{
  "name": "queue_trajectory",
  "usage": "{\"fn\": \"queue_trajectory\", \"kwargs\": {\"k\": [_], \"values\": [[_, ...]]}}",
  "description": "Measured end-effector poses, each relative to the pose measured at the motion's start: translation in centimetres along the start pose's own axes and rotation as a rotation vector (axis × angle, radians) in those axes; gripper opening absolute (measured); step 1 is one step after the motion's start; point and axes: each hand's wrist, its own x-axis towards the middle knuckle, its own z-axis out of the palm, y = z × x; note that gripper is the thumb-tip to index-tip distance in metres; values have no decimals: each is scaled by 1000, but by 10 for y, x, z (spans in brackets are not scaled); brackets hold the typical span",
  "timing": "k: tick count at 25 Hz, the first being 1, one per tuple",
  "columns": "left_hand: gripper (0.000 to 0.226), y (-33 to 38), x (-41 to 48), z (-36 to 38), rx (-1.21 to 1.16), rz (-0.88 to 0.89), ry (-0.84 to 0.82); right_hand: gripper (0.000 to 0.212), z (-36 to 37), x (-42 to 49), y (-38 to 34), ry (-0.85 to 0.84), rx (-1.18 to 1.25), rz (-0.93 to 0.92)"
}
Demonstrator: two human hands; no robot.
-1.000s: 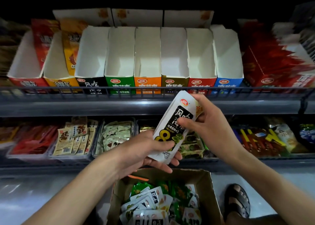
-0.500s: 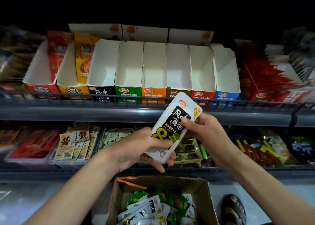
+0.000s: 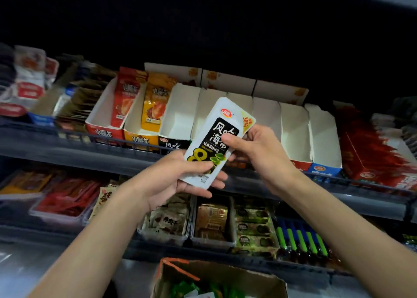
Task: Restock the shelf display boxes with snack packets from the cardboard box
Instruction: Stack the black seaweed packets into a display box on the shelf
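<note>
A stack of white-and-black snack packets (image 3: 212, 137) is held between both hands in front of the upper shelf. My left hand (image 3: 178, 178) cups its lower end with thumb across the front. My right hand (image 3: 255, 153) pinches its upper half, thumb on the black label. Just behind the packets stands a row of white-lined display boxes (image 3: 291, 130); the black-fronted box (image 3: 178, 121) is directly behind the stack. The cardboard box (image 3: 230, 282) with green and white packets sits at the bottom edge.
Red (image 3: 126, 103) and yellow (image 3: 155, 105) packets stand in the two left display boxes. A wire rail (image 3: 67, 137) runs along the upper shelf's front. The lower shelf holds trays of packets (image 3: 212, 223) and green-capped items (image 3: 300, 236). Red cartons (image 3: 372, 153) stand at the right.
Both hands have carried the packet stack upward toward the display boxes, and the view has tilted up and left. The cardboard box has dropped to the bottom edge.
</note>
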Motion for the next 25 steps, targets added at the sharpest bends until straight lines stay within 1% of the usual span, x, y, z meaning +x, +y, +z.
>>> {"fn": "queue_trajectory", "kwargs": {"k": [2,3,4,5,6,7,8,9,11,13,16,17,21,24,25], "values": [[40,4,2,-13,-109,141,159,8,6,19,-7,38,-40,-43],[40,6,3,-19,-105,231,276,10,7,31,-12,67,-42,-71],[37,7,5,-26,-12,313,423,12,6,44,-16,110,-23,-96],[32,6,7,-32,204,376,604,15,6,59,-20,157,3,-117],[28,5,10,-39,530,399,793,17,6,73,-24,196,15,-132],[27,3,12,-43,870,379,929,18,7,87,-26,220,4,-139],[29,1,13,-45,1123,358,992,18,9,100,-27,226,-23,-139],[30,-1,16,-47,1258,343,994,15,12,112,-26,221,-57,-129],[28,-5,22,-50,1360,339,943,12,19,130,-22,200,-111,-90],[25,-6,26,-53,1388,339,927,10,23,141,-18,198,-131,-45],[20,-6,30,-55,1357,341,933,12,27,154,-11,199,-205,-10],[20,-6,31,-55,1352,335,930,11,28,159,-9,195,-274,-4],[25,-7,32,-57,1381,330,932,25,44,168,7,168,-674,-18],[25,-8,32,-62,1394,340,943,22,51,171,18,212,-778,4],[24,-8,31,-64,1402,342,943,25,50,173,21,237,-835,5]]}}
